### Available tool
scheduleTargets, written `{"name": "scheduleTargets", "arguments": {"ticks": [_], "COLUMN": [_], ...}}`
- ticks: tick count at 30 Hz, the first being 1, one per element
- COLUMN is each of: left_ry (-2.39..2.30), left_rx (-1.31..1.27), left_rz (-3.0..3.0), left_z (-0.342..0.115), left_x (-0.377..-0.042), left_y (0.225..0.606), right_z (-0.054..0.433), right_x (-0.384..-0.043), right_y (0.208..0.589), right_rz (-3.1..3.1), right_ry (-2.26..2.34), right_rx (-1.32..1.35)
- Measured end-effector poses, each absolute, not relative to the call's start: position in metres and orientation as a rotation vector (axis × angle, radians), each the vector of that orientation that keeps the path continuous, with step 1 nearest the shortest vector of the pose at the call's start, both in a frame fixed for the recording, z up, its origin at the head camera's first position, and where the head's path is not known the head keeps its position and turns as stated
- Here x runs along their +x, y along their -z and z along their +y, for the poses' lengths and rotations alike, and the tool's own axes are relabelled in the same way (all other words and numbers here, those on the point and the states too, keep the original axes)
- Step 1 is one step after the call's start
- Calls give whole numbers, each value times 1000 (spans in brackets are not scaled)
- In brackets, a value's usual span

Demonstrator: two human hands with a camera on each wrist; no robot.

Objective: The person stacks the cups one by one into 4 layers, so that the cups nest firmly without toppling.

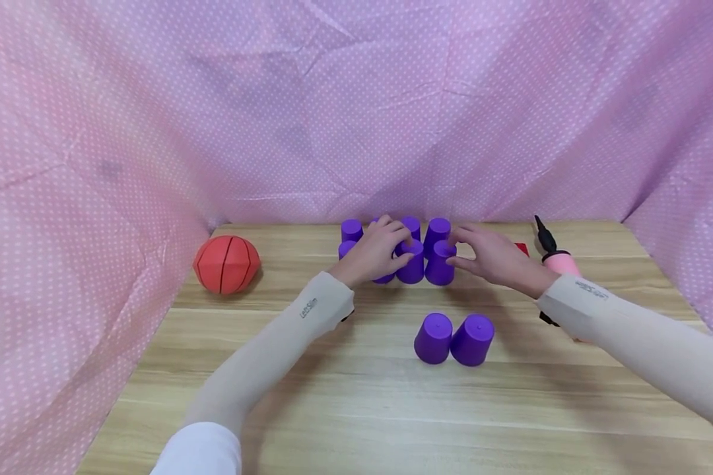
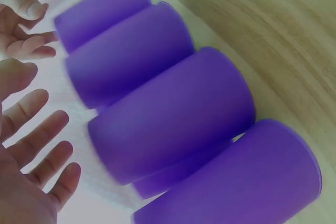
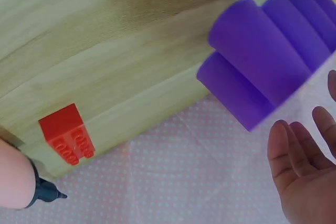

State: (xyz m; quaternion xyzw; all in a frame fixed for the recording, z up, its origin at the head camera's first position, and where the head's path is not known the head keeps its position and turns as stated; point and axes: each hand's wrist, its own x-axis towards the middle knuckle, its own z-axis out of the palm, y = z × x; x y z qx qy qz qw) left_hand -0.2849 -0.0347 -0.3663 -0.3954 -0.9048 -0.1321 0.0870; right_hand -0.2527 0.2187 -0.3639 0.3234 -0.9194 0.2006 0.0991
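Two cups near me: a purple pair point(image 1: 453, 338) stood upside down, touching, apart from the rest
Cup cluster point(image 1: 416, 251): far side of the wooden table point(image 1: 356, 396) — between my hands
My left hand point(image 1: 373, 251): fingers relaxed, resting on the cluster
My right hand point(image 1: 494, 257): fingers straight — touching a cup's side

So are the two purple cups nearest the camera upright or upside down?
Upside down: both near cups show closed flat bases on top, wider rims resting on the table.

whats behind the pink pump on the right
Behind the pink pump a red block lies on the wooden table, then the dotted pink cloth. The right sleeve covers the pump's lower end.
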Motion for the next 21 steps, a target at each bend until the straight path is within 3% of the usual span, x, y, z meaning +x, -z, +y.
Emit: {"name": "scheduleTargets", "arguments": {"ticks": [11,21], "left_ry": [487,535], "left_rx": [-1669,-1696], "left_rz": [-2334,-2432], "left_z": [-43,-34], "left_x": [-220,-196], "left_y": [357,364], "right_z": [240,244], "right_x": [-184,-153], "right_y": [361,364], "right_rz": [-2623,-2571], "right_ry": [-628,-636], "right_rx": [1154,1193]}}
